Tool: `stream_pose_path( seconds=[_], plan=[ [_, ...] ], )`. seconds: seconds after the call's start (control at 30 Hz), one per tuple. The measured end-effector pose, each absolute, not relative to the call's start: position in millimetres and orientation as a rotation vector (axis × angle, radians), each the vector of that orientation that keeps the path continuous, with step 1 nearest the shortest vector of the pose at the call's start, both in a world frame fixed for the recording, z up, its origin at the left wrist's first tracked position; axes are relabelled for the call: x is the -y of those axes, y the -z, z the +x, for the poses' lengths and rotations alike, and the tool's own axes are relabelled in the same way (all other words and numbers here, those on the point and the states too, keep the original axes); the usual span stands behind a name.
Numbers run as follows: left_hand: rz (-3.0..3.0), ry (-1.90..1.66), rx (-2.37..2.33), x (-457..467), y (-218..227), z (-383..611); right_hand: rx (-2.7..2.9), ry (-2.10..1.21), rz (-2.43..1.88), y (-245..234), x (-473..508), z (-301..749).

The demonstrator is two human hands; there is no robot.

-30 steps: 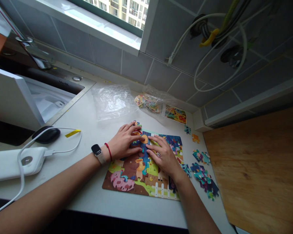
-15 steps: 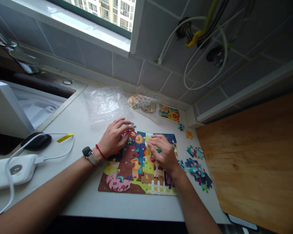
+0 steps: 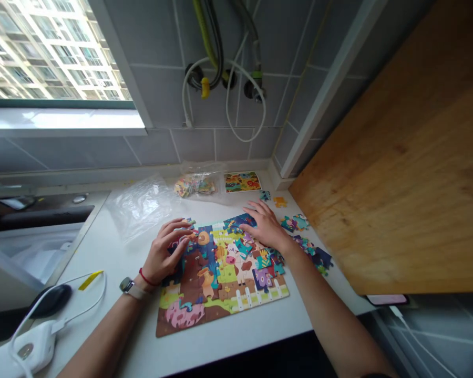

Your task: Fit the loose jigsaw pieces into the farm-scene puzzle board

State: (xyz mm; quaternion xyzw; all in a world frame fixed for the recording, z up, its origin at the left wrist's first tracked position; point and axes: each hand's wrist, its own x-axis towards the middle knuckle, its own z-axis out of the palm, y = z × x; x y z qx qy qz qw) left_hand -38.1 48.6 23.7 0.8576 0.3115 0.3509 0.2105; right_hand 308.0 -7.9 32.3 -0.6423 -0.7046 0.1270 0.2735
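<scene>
The jigsaw puzzle (image 3: 220,283) lies mid-frame on the table (image 3: 110,262); the left hand (image 3: 166,253) curls its fingers over the upper-left pieces, grip unclear; the right hand (image 3: 266,228) presses flat, fingers spread, holding nothing, seemingly steadying the upper-right edge.

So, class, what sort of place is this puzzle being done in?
Probably a home kitchen or utility counter: a sink beside the white worktop, a tiled wall with hoses on it, and a window facing apartment blocks.

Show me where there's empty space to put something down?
Bare counter lies left of the puzzle, up to the white cable, and along the front edge. Right of the puzzle, loose pieces crowd up to the wooden board.
</scene>
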Motion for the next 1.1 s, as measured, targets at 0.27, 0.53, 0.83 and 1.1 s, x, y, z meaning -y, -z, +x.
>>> stream_pose_path(
  seconds=[0.27, 0.53, 0.83, 1.1],
  plan=[
    [2.399, -1.053, -1.027, -36, -39, -25, 2.024, -0.456, -1.502, -16, 10, 288],
    [2.498, -0.660, -0.826, -61, -66, 26, 1.986, -0.472, -1.477, -20, 13, 279],
    [2.585, -0.583, -0.718, -54, -67, 32, 1.944, -0.335, -1.602, -23, 17, 279],
    [2.693, -0.292, -0.738, -50, -49, -24, 1.933, -0.369, -1.550, -22, 14, 281]
  ],
)
